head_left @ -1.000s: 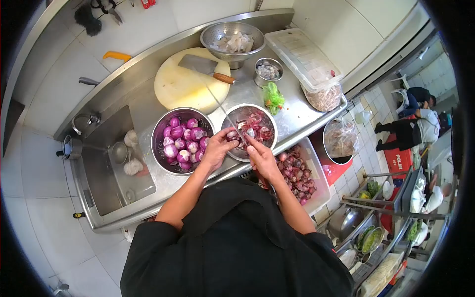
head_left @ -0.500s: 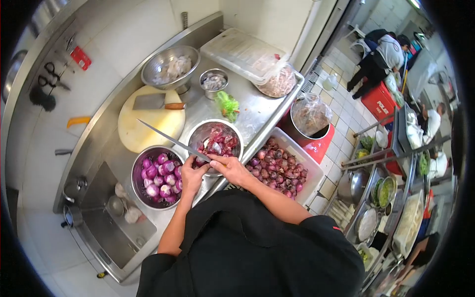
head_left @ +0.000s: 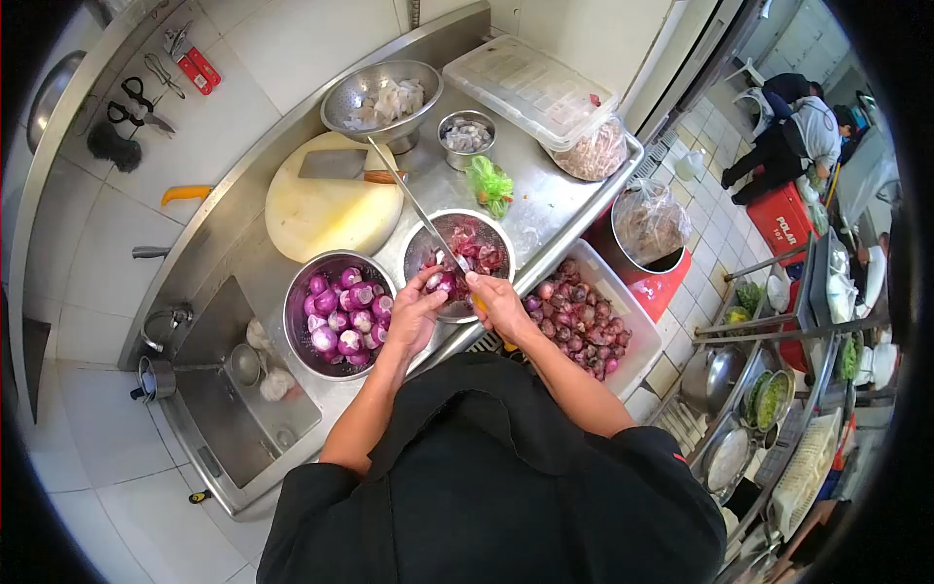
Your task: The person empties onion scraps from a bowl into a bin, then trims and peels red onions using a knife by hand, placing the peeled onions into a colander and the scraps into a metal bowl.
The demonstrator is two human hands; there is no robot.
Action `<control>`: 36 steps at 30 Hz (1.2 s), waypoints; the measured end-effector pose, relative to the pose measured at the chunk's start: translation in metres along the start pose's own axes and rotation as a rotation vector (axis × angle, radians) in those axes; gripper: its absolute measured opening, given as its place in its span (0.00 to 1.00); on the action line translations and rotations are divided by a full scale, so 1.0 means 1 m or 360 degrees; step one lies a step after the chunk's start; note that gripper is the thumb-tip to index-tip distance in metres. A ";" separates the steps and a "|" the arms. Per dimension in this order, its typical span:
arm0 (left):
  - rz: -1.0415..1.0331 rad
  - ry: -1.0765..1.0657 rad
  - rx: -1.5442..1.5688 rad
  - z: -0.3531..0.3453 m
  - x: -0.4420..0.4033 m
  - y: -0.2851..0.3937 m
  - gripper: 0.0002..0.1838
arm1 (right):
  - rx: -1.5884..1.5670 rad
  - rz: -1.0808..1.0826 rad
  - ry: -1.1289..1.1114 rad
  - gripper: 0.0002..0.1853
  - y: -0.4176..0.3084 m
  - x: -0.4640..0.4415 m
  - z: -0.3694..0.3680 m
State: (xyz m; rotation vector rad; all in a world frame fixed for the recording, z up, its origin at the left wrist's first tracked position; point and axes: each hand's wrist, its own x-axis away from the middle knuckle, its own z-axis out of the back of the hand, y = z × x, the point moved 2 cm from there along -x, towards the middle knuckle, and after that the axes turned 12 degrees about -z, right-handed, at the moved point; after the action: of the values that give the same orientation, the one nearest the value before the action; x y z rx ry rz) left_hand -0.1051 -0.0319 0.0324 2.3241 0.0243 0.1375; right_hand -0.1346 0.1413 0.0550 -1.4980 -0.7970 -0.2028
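Note:
My left hand [head_left: 416,313] is closed around a red onion [head_left: 443,283] over the near rim of a steel colander [head_left: 413,245]. My right hand [head_left: 497,308] grips the yellow handle of a long knife [head_left: 416,206]. Its blade points up and left, across the colander, and its base lies close to the onion. Dark red onion skins [head_left: 488,255] fill part of the colander. Left of my hands stands a steel bowl [head_left: 291,327] of peeled red onions [head_left: 352,316]. Unpeeled onions [head_left: 581,326] lie in a white plastic crate [head_left: 650,343] at my right.
A cleaver [head_left: 334,164] rests on a round cutting board [head_left: 321,219]. Behind are a colander of pale pieces [head_left: 336,102], a small steel bowl [head_left: 465,146], green leaves [head_left: 489,185] and a plastic container [head_left: 530,83]. A sink [head_left: 238,380] is at left. A person [head_left: 793,136] bends over at far right.
The knife has swung to a steeper angle, its tip now farther up. My hands have drawn slightly apart, and the onion in my left hand shows more. The camera view has shifted.

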 end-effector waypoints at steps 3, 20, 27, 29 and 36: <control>0.0066 0.0068 0.0319 0.005 0.000 -0.006 0.26 | 0.0017 0.0034 -0.0024 0.23 0.004 -0.004 -0.001; -0.0053 0.0264 0.0114 0.005 0.007 -0.012 0.21 | 0.0653 0.1061 0.0209 0.25 0.027 -0.006 -0.016; -0.0027 0.0226 0.0086 -0.007 0.017 -0.014 0.20 | 0.0219 0.0362 0.0023 0.26 0.006 0.011 -0.010; 0.0017 0.0221 0.0114 -0.015 0.018 -0.006 0.20 | 0.0152 0.0228 -0.0003 0.26 -0.003 0.015 -0.003; 0.0013 0.0292 0.0173 0.004 0.009 -0.019 0.22 | 0.0447 0.0486 -0.0038 0.26 0.010 0.010 -0.006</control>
State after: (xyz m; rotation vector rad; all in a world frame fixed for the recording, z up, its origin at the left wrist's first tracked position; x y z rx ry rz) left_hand -0.0957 -0.0211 0.0172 2.4126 0.1170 0.3609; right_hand -0.1195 0.1403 0.0530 -1.3355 -0.5787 0.1505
